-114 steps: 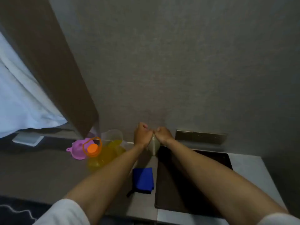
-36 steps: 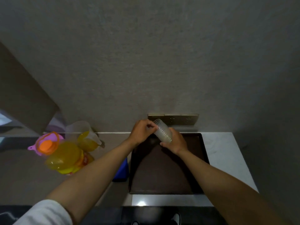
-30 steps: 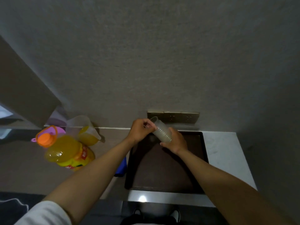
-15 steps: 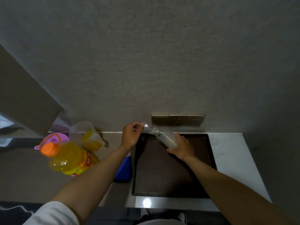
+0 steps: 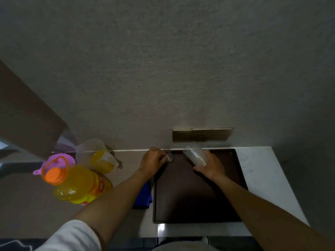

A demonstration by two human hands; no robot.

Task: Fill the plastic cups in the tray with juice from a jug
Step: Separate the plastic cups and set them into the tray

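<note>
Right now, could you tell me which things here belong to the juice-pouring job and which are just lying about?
For the job:
- single cup, held by left hand
- stack of cups, held by right hand
- tray
- jug holding juice

Lying about:
- juice bottle
- pink funnel
- blue cloth
- wall sockets

The tray (image 5: 197, 196) is set on the counter (image 5: 261, 171), right of the cloth (image 5: 143, 200). Further left, the bottle (image 5: 79, 185) is placed before the jug (image 5: 97, 156), with the funnel (image 5: 54, 160) behind it.

Left hand (image 5: 154, 160) has pulled one cup (image 5: 169, 156) off the stack (image 5: 195, 155).
</note>
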